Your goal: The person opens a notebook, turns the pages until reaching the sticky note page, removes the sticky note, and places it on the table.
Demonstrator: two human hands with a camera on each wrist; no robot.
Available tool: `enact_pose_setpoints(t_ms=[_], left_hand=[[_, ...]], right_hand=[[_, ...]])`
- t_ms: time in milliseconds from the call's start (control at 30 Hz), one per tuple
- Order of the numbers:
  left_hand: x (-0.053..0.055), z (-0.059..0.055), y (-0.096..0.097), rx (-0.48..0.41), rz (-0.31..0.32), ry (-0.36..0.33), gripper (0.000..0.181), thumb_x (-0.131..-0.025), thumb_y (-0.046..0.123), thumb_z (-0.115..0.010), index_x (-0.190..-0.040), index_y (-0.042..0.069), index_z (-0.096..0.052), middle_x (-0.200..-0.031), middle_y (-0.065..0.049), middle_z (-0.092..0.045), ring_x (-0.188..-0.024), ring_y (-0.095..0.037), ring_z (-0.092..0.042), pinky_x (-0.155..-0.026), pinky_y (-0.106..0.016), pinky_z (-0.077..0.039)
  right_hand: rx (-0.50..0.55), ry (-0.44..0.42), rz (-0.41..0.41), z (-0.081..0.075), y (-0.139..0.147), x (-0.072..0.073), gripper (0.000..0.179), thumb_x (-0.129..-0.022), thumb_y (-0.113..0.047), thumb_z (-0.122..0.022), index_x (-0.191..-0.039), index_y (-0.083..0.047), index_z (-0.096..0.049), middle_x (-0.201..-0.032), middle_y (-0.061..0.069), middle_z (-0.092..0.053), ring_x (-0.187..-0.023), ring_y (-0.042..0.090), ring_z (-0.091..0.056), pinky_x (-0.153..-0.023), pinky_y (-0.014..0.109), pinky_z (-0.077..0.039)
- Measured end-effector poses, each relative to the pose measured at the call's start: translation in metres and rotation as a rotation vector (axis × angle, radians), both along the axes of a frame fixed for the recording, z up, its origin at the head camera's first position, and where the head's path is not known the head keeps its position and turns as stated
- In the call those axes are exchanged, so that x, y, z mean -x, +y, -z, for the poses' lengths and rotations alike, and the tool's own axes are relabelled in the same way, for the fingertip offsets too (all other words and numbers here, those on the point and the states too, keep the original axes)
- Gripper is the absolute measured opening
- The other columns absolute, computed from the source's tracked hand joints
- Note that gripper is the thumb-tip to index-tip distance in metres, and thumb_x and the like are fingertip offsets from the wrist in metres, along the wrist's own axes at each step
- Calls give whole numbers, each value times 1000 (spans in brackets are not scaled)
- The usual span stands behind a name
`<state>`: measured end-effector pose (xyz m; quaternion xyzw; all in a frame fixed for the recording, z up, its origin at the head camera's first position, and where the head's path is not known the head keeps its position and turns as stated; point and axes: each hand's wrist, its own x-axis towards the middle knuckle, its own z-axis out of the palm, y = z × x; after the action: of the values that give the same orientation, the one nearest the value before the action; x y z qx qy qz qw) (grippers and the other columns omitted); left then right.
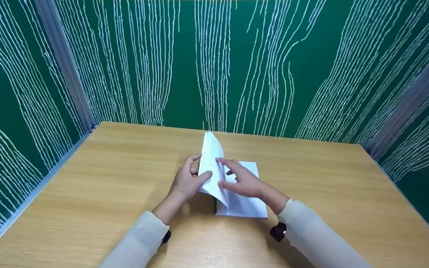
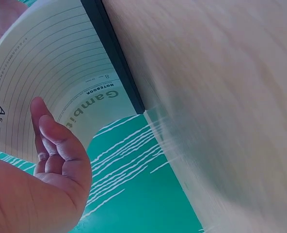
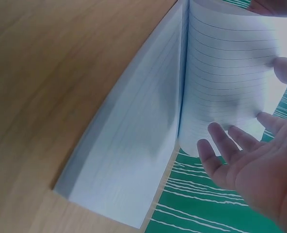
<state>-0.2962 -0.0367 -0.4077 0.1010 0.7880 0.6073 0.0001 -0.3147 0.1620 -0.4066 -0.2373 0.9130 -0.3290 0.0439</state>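
A notebook (image 1: 245,203) lies open on the table, its right-hand lined pages (image 3: 129,131) flat. The left part stands raised and bent: in the left wrist view its cover (image 2: 61,58) shows printed lines, the word "Gambit" and a dark spine (image 2: 119,58). My left hand (image 1: 187,180) grips this raised part at its left edge, thumb on the page side and fingers behind the cover. From the other side my right hand (image 1: 246,180) touches the raised lined page (image 3: 231,73) with thumb and index fingertips, its other fingers loosely spread.
The wooden table (image 1: 106,178) extends around the notebook on all sides. Behind it stands a green wall (image 1: 183,74) with white wavy lines, and grey posts (image 1: 67,63) rise at the back corners. Dark wrist devices (image 1: 277,231) sit under the sleeves.
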Motion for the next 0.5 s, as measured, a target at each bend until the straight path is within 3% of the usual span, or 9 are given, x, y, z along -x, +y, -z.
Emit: enact_pose_setpoints(t_ms=[233,500], left_hand=[[-2,-1,0,21,19,26,67,-72,37,-66,-129,24,-32,-83,-2,-65,-69,-14,-63,-59,-27,-51],[-2,0,1,7,21,17,66,-73,31,-66,-129,24,-32,-89,-3,-64,-72,-15,-63,-62,-28,-52]], right_hand=[[-13,50,8,0,-2,1,67,-76,-53,-55,-134,-40,-25,-132,-2,-34,-115,23,-40,-86,43,-40],[-20,7,34,3,-3,3,65,-76,-57,-51,-133,-49,-18,-142,-4,-24,-128,23,-23,-92,52,-34]])
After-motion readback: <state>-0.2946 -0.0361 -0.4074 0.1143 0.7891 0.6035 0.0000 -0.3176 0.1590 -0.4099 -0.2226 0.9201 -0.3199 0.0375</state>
